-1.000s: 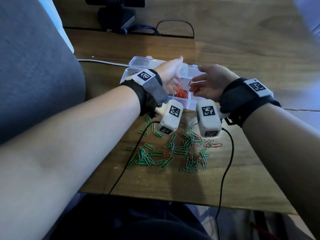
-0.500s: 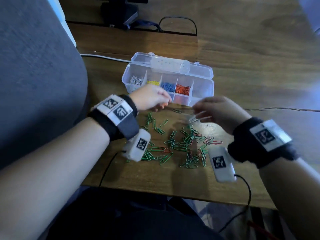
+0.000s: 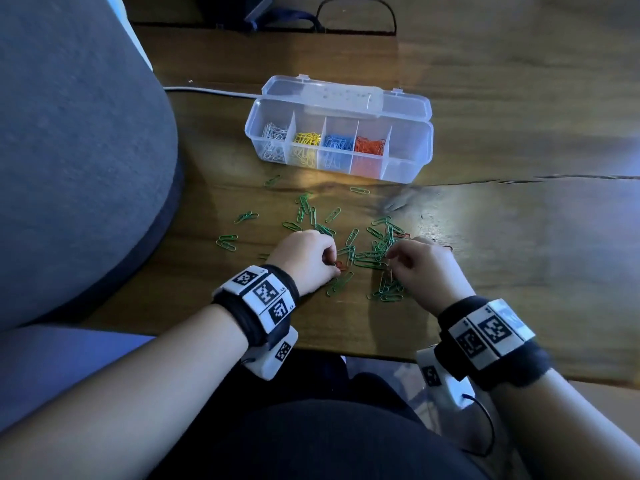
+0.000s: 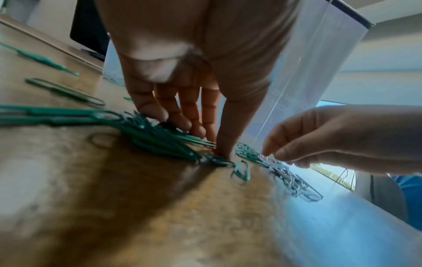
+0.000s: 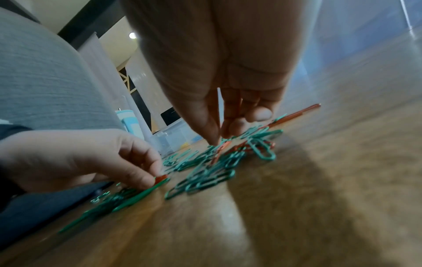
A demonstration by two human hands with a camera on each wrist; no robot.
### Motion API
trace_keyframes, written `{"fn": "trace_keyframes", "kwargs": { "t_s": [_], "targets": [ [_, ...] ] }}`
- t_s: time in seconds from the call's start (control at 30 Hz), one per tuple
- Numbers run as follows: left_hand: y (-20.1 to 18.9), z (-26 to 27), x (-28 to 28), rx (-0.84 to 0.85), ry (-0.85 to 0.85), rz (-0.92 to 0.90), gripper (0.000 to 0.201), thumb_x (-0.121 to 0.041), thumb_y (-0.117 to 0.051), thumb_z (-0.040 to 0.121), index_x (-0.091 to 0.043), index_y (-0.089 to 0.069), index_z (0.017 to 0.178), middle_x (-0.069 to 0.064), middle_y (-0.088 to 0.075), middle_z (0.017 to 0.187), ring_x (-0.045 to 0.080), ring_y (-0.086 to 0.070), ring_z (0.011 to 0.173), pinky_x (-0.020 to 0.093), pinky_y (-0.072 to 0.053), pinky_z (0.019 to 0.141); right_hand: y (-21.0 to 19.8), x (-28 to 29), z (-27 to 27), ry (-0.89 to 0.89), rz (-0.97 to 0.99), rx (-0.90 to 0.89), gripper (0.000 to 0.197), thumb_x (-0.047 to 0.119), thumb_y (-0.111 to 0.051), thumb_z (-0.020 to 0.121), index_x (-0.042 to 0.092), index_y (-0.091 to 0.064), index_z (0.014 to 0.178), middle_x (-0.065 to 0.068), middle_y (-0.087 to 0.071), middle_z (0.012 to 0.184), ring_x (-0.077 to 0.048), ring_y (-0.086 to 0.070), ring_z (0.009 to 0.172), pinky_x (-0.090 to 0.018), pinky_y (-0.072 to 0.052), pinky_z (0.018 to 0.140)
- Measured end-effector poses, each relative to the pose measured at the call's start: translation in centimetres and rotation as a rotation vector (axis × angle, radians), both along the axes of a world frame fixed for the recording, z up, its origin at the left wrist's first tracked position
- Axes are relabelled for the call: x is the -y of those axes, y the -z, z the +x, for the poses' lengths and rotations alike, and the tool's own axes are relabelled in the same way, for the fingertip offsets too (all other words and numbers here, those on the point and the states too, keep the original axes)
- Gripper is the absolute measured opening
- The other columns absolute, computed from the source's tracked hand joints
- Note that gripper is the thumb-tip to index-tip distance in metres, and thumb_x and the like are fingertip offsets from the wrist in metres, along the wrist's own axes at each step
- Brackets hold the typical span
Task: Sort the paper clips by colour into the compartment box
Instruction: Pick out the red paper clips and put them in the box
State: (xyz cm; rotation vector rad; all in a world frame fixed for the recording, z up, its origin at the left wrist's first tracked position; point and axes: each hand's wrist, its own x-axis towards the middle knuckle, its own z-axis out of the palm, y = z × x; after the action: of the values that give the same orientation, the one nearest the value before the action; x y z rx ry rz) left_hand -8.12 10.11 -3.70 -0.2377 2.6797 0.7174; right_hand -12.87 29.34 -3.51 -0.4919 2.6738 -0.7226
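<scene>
Head view shows the wooden table (image 3: pixel 502 237), then the clear compartment box (image 3: pixel 410 168) standing open at its far side, holding white, yellow, blue and orange clips in separate cells. Nearer, a scatter of green paper clips (image 3: pixel 367 258) lies between the hands. The left hand (image 3: pixel 304 261) pinches an orange clip (image 5: pixel 161 178) against the tabletop; the right hand (image 3: pixel 427 271) has thumb and fingertips closed on another orange clip (image 5: pixel 222 145) in the pile.

- One clear compartment box (image 3: pixel 408 157), five compartments, four holding clips: white, yellow, blue, orange.
- Dozens of loose green paper clips (image 3: pixel 367 261); too tangled to count.
- A few loose orange clips (image 3: pixel 341 265).
- Two hands.
</scene>
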Motion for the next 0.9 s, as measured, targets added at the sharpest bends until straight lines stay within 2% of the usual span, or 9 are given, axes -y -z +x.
{"fn": "trace_keyframes", "kwargs": {
  "t_s": [0.1, 0.23, 0.3, 0.37, 0.47, 0.53, 0.63, 0.77, 0.9],
  "targets": [
    [0.1, 0.3, 0.2, -0.032, -0.034, 0.039, 0.006, -0.027, -0.067, 0.082, -0.021, -0.064, 0.081, -0.006, -0.056, 0.089, 0.015, -0.054, 0.084, 0.025, -0.039, 0.069, 0.6, 0.3, 0.9, -0.008, -0.008, -0.003, 0.017, 0.008, -0.055, 0.085, 0.012, -0.068, 0.096, -0.005, -0.060, 0.096, -0.022, -0.057, 0.089, -0.030, -0.047, 0.076],
    [0.0, 0.9, 1.4, -0.059, -0.091, 0.049, 0.004, -0.023, -0.065, 0.083, -0.022, -0.064, 0.079, -0.006, -0.059, 0.088, 0.015, -0.056, 0.084, 0.024, -0.038, 0.067, 1.2, 0.0, 1.4, 0.005, -0.017, -0.011, 0.019, 0.006, -0.056, 0.082, 0.012, -0.068, 0.094, -0.006, -0.061, 0.094, -0.023, -0.056, 0.089, -0.027, -0.044, 0.073],
    [-0.1, 1.1, 2.1, -0.071, -0.111, 0.009, 0.003, -0.022, -0.063, 0.083, -0.021, -0.061, 0.084, -0.005, -0.057, 0.092, 0.017, -0.055, 0.089, 0.025, -0.036, 0.069, 1.4, -0.2, 1.5, 0.017, -0.014, -0.019, 0.019, 0.007, -0.056, 0.082, 0.013, -0.069, 0.095, -0.006, -0.062, 0.096, -0.023, -0.056, 0.091, -0.026, -0.043, 0.075],
    [-0.3, 1.2, 2.2, -0.085, -0.087, -0.031, 0.012, -0.024, -0.062, 0.084, -0.021, -0.059, 0.095, -0.004, -0.055, 0.100, 0.019, -0.052, 0.098, 0.027, -0.039, 0.075, 1.5, -0.3, 1.3, 0.047, -0.023, -0.045, 0.016, 0.009, -0.058, 0.084, 0.013, -0.069, 0.095, -0.005, -0.063, 0.097, -0.022, -0.057, 0.092, -0.025, -0.041, 0.074],
    [-0.2, 1.0, 0.9, -0.084, 0.002, -0.085, 0.028, -0.036, -0.063, 0.084, -0.020, -0.059, 0.107, -0.002, -0.058, 0.108, 0.019, -0.052, 0.104, 0.032, -0.044, 0.087, 1.3, -0.3, 0.7, 0.132, -0.022, -0.069, 0.008, 0.017, -0.062, 0.085, 0.015, -0.069, 0.090, -0.003, -0.062, 0.094, -0.015, -0.051, 0.085, -0.021, -0.030, 0.070],
    [0.1, 0.9, -0.2, -0.089, 0.027, -0.117, 0.025, -0.037, -0.063, 0.085, -0.019, -0.060, 0.103, -0.001, -0.060, 0.104, 0.020, -0.055, 0.099, 0.033, -0.046, 0.083, 1.1, -0.2, 0.1, 0.177, -0.014, -0.056, 0.008, 0.017, -0.062, 0.085, 0.015, -0.069, 0.087, -0.003, -0.062, 0.094, -0.015, -0.050, 0.085, -0.021, -0.030, 0.070],
    [0.3, 0.6, -1.1, -0.084, 0.011, -0.120, 0.009, -0.025, -0.059, 0.089, -0.016, -0.062, 0.092, 0.002, -0.063, 0.097, 0.022, -0.058, 0.093, 0.033, -0.048, 0.077, 1.0, 0.3, -0.4, 0.159, 0.062, -0.063, 0.015, 0.020, -0.059, 0.086, 0.012, -0.069, 0.093, -0.006, -0.063, 0.097, -0.021, -0.055, 0.092, -0.024, -0.035, 0.071],
    [0.2, 0.3, -1.6, -0.057, 0.082, -0.171, 0.011, -0.017, -0.053, 0.089, -0.010, -0.061, 0.094, 0.007, -0.062, 0.098, 0.026, -0.057, 0.095, 0.036, -0.049, 0.078, 1.1, 1.4, -0.6, 0.088, 0.171, -0.095, 0.021, 0.023, -0.055, 0.088, 0.007, -0.065, 0.098, -0.010, -0.063, 0.099, -0.026, -0.055, 0.094, -0.030, -0.042, 0.078],
    [0.2, 0.1, -2.0, -0.073, 0.181, -0.219, 0.012, -0.018, -0.051, 0.086, -0.008, -0.056, 0.090, 0.009, -0.059, 0.094, 0.027, -0.054, 0.094, 0.034, -0.044, 0.072, 0.5, 2.4, -0.9, 0.082, 0.231, -0.056, 0.014, 0.014, -0.053, 0.086, 0.005, -0.062, 0.092, -0.011, -0.061, 0.094, -0.026, -0.054, 0.085, -0.028, -0.038, 0.067]
  ]
}}
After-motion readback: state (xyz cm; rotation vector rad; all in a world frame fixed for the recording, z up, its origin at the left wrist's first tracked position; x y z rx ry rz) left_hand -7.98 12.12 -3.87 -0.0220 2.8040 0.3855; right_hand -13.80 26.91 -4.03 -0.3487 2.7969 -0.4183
